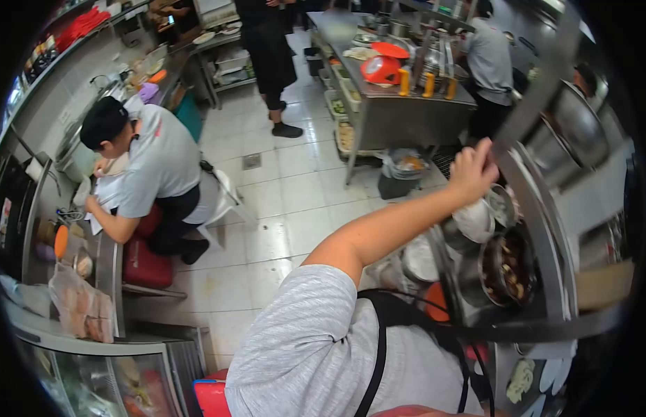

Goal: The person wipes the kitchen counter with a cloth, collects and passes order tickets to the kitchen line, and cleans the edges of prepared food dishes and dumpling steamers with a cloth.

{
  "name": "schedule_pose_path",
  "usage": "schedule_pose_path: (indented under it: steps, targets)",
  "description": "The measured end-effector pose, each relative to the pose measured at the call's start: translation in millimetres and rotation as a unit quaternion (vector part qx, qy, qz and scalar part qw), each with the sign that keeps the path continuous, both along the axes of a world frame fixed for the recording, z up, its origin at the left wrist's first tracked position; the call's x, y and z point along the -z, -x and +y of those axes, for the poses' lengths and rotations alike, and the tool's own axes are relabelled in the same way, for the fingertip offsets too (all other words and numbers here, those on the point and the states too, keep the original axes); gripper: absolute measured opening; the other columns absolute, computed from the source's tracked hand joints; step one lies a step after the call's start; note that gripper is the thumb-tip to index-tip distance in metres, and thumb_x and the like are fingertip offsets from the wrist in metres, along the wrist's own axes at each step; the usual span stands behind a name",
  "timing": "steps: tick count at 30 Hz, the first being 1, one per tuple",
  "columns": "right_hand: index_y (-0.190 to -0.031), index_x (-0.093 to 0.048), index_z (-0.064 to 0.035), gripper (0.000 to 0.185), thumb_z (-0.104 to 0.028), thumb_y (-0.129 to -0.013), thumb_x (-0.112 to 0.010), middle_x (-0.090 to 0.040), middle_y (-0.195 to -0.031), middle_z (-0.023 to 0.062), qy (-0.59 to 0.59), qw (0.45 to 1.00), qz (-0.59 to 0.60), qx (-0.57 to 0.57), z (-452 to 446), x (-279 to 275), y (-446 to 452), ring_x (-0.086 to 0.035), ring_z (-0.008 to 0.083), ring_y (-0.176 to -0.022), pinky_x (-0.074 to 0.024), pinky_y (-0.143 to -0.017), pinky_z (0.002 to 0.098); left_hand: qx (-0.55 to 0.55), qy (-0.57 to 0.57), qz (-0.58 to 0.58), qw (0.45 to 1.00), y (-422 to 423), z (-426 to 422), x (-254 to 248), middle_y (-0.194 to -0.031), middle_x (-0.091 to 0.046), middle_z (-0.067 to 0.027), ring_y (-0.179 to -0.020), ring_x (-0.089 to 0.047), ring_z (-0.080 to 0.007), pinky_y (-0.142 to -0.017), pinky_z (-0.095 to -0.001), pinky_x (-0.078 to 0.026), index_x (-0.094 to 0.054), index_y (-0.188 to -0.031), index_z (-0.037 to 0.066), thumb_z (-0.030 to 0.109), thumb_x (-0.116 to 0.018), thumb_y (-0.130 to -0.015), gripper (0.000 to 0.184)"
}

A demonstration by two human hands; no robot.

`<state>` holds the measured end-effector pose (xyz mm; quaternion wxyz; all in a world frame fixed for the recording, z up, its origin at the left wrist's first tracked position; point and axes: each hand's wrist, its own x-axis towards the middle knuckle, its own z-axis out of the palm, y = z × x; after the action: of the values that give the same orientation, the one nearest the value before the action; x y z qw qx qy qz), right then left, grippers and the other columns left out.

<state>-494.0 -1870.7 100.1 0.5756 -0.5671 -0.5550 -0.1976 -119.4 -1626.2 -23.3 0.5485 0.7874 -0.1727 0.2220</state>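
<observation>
My left arm, in a short grey sleeve, stretches across to the right. My left hand (472, 172) is at the slanting metal post (538, 87), its fingers bent against the post's lower part. Below the hand are a container with a white cover (473, 221) and a metal pot (510, 267) with dark pieces of food in it. A round lidded container (421, 258) stands beside my forearm. My right hand is out of view.
A person in a black cap (159, 156) sits at the left counter. Two other people stand further back. A steel table (406, 94) carries a red scale (380, 69). Near it stands a lined bin (401, 177). A white chair (229, 198) is on the tiled floor.
</observation>
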Motion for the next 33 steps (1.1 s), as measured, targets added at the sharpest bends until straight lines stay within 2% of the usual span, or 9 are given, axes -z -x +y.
schedule_pose_path:
  steps: [3, 6, 10, 15, 19, 21, 23, 26, 33]
  targets:
    - [-0.109, -0.039, -0.0057, 0.044, -0.020, -0.073, -0.059, -0.052, -0.088, 0.0128, 0.075, 0.968, 0.060, -0.232, 78, 48, -116, -0.053, 0.0239, -0.072, -0.0420, -0.060, 0.0354, 0.074, -0.190, -0.013, 0.979, 4, 62, 37, -0.109, -0.036, -0.0209, -0.102, -0.035, -0.0346, -0.083, -0.0427, -0.031, -0.038, -0.120, 0.019, 0.037, -0.053, -0.070, 0.056]
    - [-0.113, -0.039, -0.0070, 0.053, -0.020, -0.069, -0.065, -0.052, -0.093, 0.0149, 0.110, 0.922, 0.089, -0.360, 136, 83, -214, -0.055, 0.0243, -0.073, -0.0441, -0.059, 0.0334, 0.250, -0.418, 0.164, 0.858, -17, 147, 48, -0.124, -0.026, -0.0241, -0.114, -0.028, -0.0381, -0.091, -0.0434, -0.027, -0.042, -0.119, 0.018, 0.047, -0.052, -0.070, 0.058]
    - [-0.120, -0.038, -0.0103, 0.070, -0.026, -0.061, -0.073, -0.052, -0.098, 0.0179, 0.148, 0.880, 0.126, -0.433, 208, 107, -330, -0.057, 0.0271, -0.075, -0.0458, -0.060, 0.0328, 0.278, -0.274, 0.238, 0.889, -81, 266, 123, -0.118, -0.037, -0.0258, -0.109, -0.037, -0.0356, -0.091, -0.0357, -0.031, -0.038, -0.121, 0.009, 0.044, -0.053, -0.073, 0.061]
    - [-0.117, -0.044, -0.0110, 0.068, -0.035, -0.060, -0.073, -0.054, -0.093, 0.0174, 0.182, 0.835, 0.145, -0.499, 299, 111, -474, -0.056, 0.0291, -0.077, -0.0433, -0.063, 0.0340, 0.001, -0.029, 0.394, 0.918, -119, 455, 180, -0.107, -0.050, -0.0193, -0.098, -0.050, -0.0264, -0.082, -0.0314, -0.040, -0.036, -0.119, -0.001, 0.037, -0.054, -0.075, 0.060]
    - [-0.118, -0.040, -0.0082, 0.061, -0.034, -0.068, -0.066, -0.052, -0.092, 0.0180, 0.092, 0.812, 0.231, -0.528, 367, 162, -608, -0.055, 0.0274, -0.075, -0.0435, -0.059, 0.0326, -0.224, -0.048, 0.449, 0.864, -83, 581, 250, -0.120, -0.040, -0.0205, -0.112, -0.038, -0.0292, -0.092, -0.0328, -0.031, -0.037, -0.118, -0.003, 0.039, -0.051, -0.075, 0.061]
    - [-0.119, -0.037, -0.0068, 0.057, -0.033, -0.073, -0.060, -0.052, -0.093, 0.0156, 0.043, 0.777, 0.466, -0.420, 406, 194, -677, -0.054, 0.0244, -0.074, -0.0448, -0.060, 0.0309, -0.342, 0.049, 0.460, 0.818, -31, 635, 338, -0.116, -0.043, -0.0220, -0.109, -0.041, -0.0312, -0.090, -0.0341, -0.033, -0.042, -0.115, -0.002, 0.036, -0.051, -0.075, 0.056]
    - [-0.118, -0.035, -0.0064, 0.054, -0.033, -0.076, -0.055, -0.052, -0.094, 0.0126, -0.019, 0.749, 0.572, -0.333, 476, 210, -729, -0.054, 0.0220, -0.075, -0.0453, -0.064, 0.0297, -0.467, -0.021, 0.470, 0.748, 43, 632, 358, -0.110, -0.046, -0.0249, -0.101, -0.043, -0.0380, -0.087, -0.0403, -0.034, -0.050, -0.105, 0.000, 0.030, -0.046, -0.077, 0.041]
    - [-0.119, -0.033, -0.0057, 0.051, -0.032, -0.079, -0.051, -0.051, -0.098, 0.0114, 0.122, 0.673, 0.607, -0.406, 559, 233, -788, -0.055, 0.0195, -0.079, -0.0446, -0.069, 0.0291, -0.403, -0.219, 0.598, 0.658, 151, 591, 404, -0.108, -0.049, -0.0202, -0.100, -0.045, -0.0368, -0.084, -0.0428, -0.036, -0.051, -0.103, 0.002, 0.033, -0.038, -0.080, 0.041]
    - [-0.117, -0.036, -0.0058, 0.040, -0.026, -0.084, -0.044, -0.051, -0.097, 0.0059, 0.335, 0.522, 0.614, -0.489, 753, 263, -827, -0.053, 0.0137, -0.079, -0.0428, -0.069, 0.0259, -0.282, 0.140, 0.816, 0.485, 150, 478, 415, -0.109, -0.048, -0.0212, -0.101, -0.045, -0.0364, -0.086, -0.0408, -0.035, -0.049, -0.105, 0.000, 0.038, -0.041, -0.077, 0.048]
